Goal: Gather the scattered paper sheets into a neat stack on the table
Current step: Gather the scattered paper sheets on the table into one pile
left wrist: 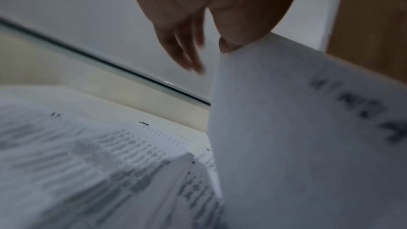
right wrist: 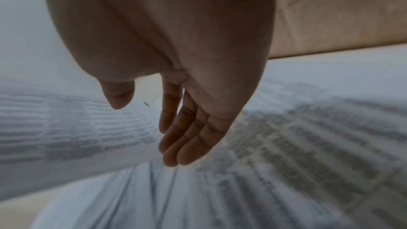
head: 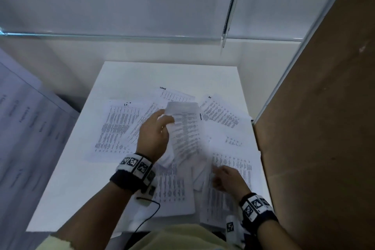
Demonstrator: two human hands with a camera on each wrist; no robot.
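Several printed paper sheets (head: pixel 119 128) lie scattered and overlapping across the white table (head: pixel 142 75). My left hand (head: pixel 154 132) is raised over the middle of the table and holds a bundle of sheets (head: pixel 186 134) upright by its left edge. In the left wrist view the thumb (left wrist: pixel 229 44) pinches that bundle of sheets (left wrist: pixel 308 137) near its top edge. My right hand (head: pixel 225 176) hovers low over the sheets at the front right, fingers straight and relaxed. The right wrist view shows the fingers (right wrist: pixel 187 137) empty, just above printed pages (right wrist: pixel 297 145).
A brown board (head: pixel 324 128) stands along the table's right side. A white wall (head: pixel 142 50) with a glass pane above it closes the back. More printed sheets (head: pixel 30 128) lie on a surface to the left. A black cable (head: pixel 150 213) trails from my left wrist.
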